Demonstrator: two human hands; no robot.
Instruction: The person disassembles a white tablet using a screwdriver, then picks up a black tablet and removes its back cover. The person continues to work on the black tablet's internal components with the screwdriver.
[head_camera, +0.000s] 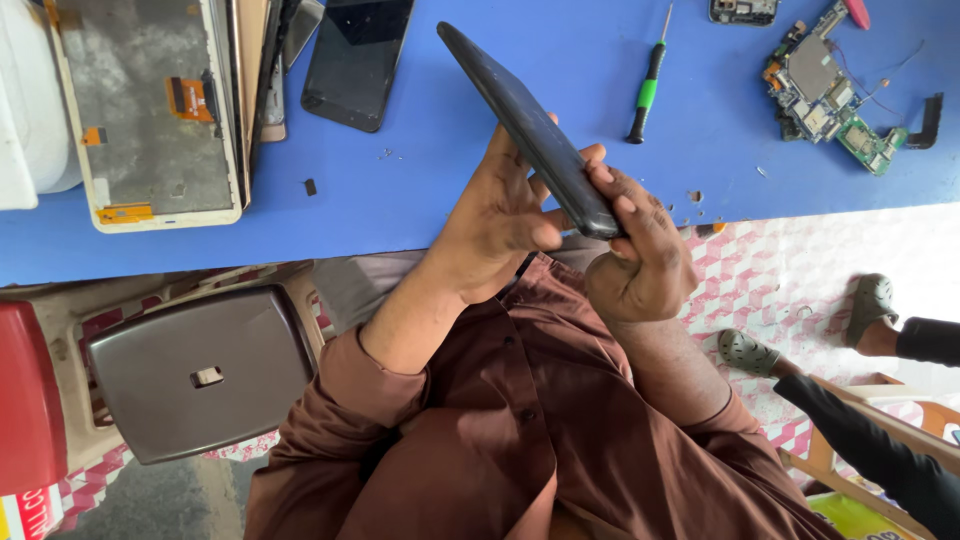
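I hold a dark slim phone (520, 120) edge-on and tilted, its top end pointing up-left over the blue table (480, 180). My left hand (497, 215) grips it from the left side, with the thumb pressed near its lower end. My right hand (640, 250) wraps the lower end, fingertips curled along the phone's edge. Both forearms come out of rolled brown sleeves above my lap.
On the table lie an opened tablet panel with orange flex cables (150, 110), a black phone (357, 60), a green-handled screwdriver (648, 85), a bare circuit board (830, 95) and small loose screws (700, 200). A grey stool (200, 370) stands at left. Another person's clogged feet (745, 350) are at right.
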